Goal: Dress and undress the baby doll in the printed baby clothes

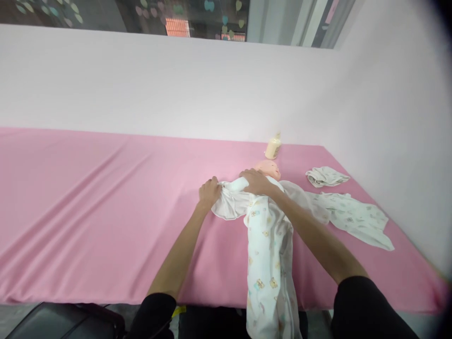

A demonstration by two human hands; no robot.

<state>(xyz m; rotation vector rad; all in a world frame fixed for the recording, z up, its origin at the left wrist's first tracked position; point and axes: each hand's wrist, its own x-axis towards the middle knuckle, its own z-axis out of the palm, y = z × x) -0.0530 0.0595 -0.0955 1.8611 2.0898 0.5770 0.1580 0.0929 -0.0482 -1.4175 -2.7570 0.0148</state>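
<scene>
A baby doll (269, 168) lies on the pink-covered table (88, 202), its body wrapped in a white garment with small bear prints (268, 245) that hangs over the front edge. My left hand (209, 192) pinches the garment's sleeve end, out to the doll's left. My right hand (254, 181) is curled over the doll's shoulder and the cloth, just below its head. Both hands are closed on the fabric.
A cream bottle (273, 147) stands by the white wall behind the doll. A small folded white cloth (325, 176) and a spread patterned cloth (356, 217) lie to the right. A black bag (63, 321) sits below the table's front edge.
</scene>
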